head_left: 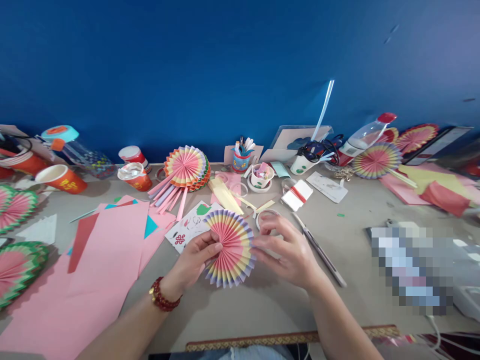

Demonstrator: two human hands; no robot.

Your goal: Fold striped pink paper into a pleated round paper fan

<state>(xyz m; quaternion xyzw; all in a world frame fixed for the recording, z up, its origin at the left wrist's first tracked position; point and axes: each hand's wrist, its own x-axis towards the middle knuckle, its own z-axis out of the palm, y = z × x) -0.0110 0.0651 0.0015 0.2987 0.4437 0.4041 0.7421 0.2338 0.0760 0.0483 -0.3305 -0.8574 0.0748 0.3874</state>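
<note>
A round pleated paper fan [234,245], pink in the middle with yellow and purple rings, is held upright above the table. My left hand [198,257] pinches it near its centre from the left side; a dark red bead bracelet is on that wrist. At the fan's right edge is my right hand [285,247], its fingers apart and bent, the fingertips near or touching the purple rim. Behind the fan lie a white sheet with red and green prints [189,225], pale yellow paper strips [225,195] and a roll of tape [267,216].
Pink paper sheets [108,250] cover the left of the table [277,320]. More pleated fans [185,167] stand at the back. A silver-grey cutter [324,257] lies right of my right hand. Cups [62,179], a bottle [365,137] and a blurred-out device [408,270] are also there.
</note>
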